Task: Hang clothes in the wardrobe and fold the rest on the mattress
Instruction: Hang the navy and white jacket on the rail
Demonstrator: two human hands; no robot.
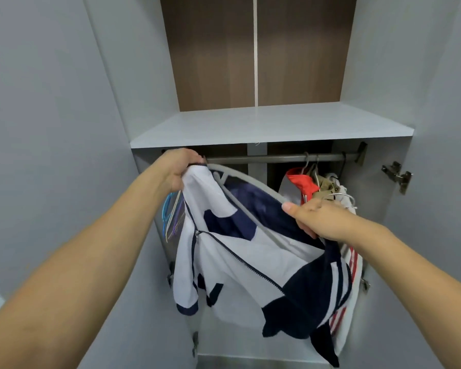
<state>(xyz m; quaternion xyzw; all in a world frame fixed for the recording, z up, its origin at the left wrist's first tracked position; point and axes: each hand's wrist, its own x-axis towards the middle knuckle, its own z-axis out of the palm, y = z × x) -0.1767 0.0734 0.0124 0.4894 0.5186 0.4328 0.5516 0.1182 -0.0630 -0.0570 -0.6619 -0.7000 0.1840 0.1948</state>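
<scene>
Left hand (180,167) grips jacket (240,257) collar by rail (280,157), frame centre; right hand (313,218) pinches hanger (250,183) shoulder; seat hook squarely first.

Shelf (272,126): above the rail (277,157).
Jacket (250,262): on a hanger (250,182), below the rail's left half, between both hands.
Hung clothes (320,182): on the rail, right of the jacket.
Spare hangers (173,214): left of the jacket.
Hinge (397,175): far right.
</scene>
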